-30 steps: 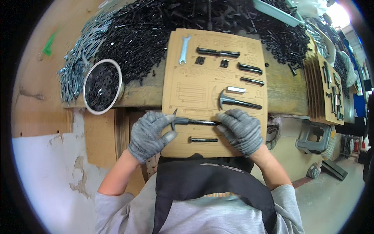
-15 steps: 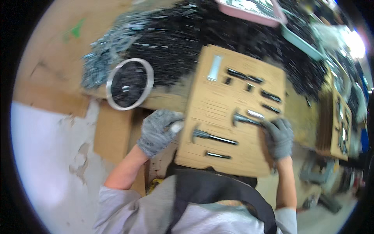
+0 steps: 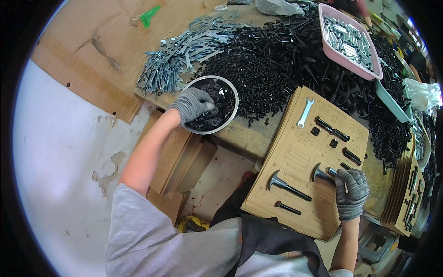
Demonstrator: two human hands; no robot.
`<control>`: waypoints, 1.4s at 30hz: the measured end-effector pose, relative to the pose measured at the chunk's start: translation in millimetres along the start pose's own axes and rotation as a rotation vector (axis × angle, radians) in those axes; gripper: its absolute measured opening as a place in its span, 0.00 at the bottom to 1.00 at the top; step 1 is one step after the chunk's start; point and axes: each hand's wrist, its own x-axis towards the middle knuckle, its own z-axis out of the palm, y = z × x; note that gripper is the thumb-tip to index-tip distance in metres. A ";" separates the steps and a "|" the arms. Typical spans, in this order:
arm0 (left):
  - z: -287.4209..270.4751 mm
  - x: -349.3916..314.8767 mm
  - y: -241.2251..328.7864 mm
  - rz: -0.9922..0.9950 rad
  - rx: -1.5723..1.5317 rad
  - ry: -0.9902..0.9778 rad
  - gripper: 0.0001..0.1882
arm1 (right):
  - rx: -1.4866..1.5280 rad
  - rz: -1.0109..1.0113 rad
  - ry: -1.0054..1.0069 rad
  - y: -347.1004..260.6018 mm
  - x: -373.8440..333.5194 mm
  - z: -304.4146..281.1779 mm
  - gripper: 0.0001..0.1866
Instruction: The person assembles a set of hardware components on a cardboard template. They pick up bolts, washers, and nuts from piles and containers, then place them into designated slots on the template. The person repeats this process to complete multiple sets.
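Note:
My left hand (image 3: 193,105), in a grey knit glove, reaches into a white-rimmed round bowl (image 3: 234,112) of black rings that look like washers. Its fingers are curled together at the rings; what they pinch is hidden. At the right side of a cardboard sheet (image 3: 288,152), my gloved right hand (image 3: 351,194) has its fingers curled over a hammer-shaped black part (image 3: 321,175), beside a small silver cylinder (image 3: 331,171). Whatever lies under those fingertips cannot be made out. On the sheet also lie an open-ended wrench (image 3: 305,113), another hammer-shaped part (image 3: 290,186), a black bolt (image 3: 288,207) and black rods (image 3: 333,129).
Behind the bowl spread heaps of black bolts (image 3: 258,64) and loose wrenches (image 3: 184,53). A pink tray (image 3: 353,69) of silver sleeves stands at the back right, near a pale green tray (image 3: 391,104). More loaded cardboard sheets (image 3: 400,196) stand at the right.
My left hand has moved from beside the cardboard sheet up into the bowl. The view has shifted left; my right hand remains by the sheet's right side.

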 end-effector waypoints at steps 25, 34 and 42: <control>-15.5 41.8 57.7 -0.128 -0.655 -0.107 0.11 | 0.002 0.252 -0.016 16.8 -13.4 -25.7 0.08; 120.5 165.4 237.3 0.064 -0.638 -0.274 0.08 | 0.102 0.201 0.029 38.3 21.4 1.9 0.05; 132.7 196.7 263.5 0.196 -0.147 -0.257 0.10 | 0.060 0.223 -0.011 71.1 40.7 7.4 0.05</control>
